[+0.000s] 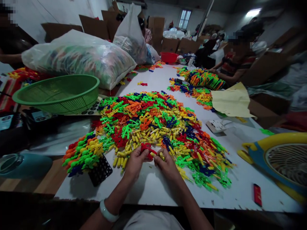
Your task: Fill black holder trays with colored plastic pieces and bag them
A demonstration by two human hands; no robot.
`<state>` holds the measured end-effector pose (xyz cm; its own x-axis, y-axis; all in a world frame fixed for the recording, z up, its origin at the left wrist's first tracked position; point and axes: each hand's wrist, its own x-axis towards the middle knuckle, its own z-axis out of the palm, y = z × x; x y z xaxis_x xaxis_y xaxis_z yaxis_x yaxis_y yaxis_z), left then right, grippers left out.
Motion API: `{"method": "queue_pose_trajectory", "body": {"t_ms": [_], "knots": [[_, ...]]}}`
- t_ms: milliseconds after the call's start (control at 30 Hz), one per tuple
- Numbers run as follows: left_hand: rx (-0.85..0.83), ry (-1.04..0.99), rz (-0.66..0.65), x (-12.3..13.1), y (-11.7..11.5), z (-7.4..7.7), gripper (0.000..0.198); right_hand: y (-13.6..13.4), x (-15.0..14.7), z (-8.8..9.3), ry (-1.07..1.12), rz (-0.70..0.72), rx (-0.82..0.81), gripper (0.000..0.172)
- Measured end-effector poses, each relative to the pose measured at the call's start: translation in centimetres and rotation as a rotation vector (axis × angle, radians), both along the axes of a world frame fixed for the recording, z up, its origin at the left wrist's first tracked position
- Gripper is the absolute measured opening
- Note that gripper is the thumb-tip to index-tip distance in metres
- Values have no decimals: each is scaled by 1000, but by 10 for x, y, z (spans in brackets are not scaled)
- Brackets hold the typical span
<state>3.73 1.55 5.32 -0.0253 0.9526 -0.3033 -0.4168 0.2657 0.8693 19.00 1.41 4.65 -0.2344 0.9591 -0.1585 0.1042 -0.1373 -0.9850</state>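
Mid-frame above the bench (230, 195), the left hand (135, 161) pinches a glossy red plastic figure (146, 147); the right hand (168, 161) seems closed on a small yellow piece (153, 154) against it. Bringing these together looks like the step, calling next for steady fingertip pressure. Beyond spreads a heap (144, 119) of spindly figures and smooth cylinders (120, 161).

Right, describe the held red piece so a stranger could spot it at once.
On the white table, find the big multicoloured pile. At its near edge are the person's left hand and right hand. The red plastic piece is between them, the only red one held.
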Motion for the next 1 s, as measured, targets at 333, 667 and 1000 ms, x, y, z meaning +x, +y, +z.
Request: {"method": "queue_pose_trajectory", "body": {"t_ms": [333, 667, 1000], "knots": [[210, 660, 78, -26, 21, 17, 32, 3, 66, 22, -428, -395, 239, 41], [50, 1533, 163, -68, 90, 33, 25, 10, 39, 23, -417, -301, 277, 37], [156, 1029, 156, -64, 43, 25, 33, 8, 8, 13, -325, -53, 431, 22]]}}
